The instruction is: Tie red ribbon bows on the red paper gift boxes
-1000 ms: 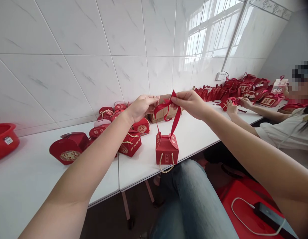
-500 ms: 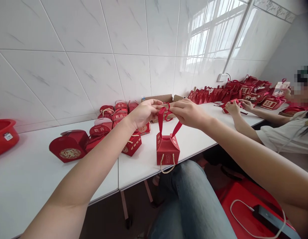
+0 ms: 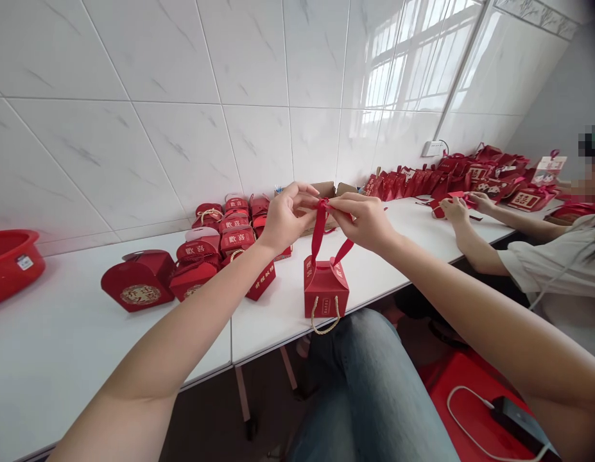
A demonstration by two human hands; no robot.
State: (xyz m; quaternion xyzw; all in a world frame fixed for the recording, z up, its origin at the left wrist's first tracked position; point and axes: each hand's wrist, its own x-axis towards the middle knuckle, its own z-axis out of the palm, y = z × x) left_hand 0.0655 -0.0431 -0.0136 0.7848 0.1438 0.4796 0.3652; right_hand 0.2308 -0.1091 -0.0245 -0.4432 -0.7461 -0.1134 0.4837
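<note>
A small red gift box (image 3: 327, 296) stands upright at the front edge of the white table, a beige rope handle (image 3: 326, 332) hanging down its front. From its top a red ribbon (image 3: 318, 237) rises in two strands that meet between my hands. My left hand (image 3: 291, 217) pinches the ribbon where the strands join. Close against it, my right hand (image 3: 362, 217) also has its fingers closed on the ribbon. The fingers partly hide the join, so its exact form cannot be made out.
Finished-looking red boxes (image 3: 237, 239) stand in rows to the left, behind my left forearm. An open cardboard box (image 3: 326, 190) sits by the wall, and a red basin (image 3: 13, 266) at far left. A co-worker's hands (image 3: 456, 208) handle red material at right, before several red bags (image 3: 441, 183).
My hands have drawn closer together at the top of the ribbon, and the strands now meet in a tighter join. The gift box has stayed in place.
</note>
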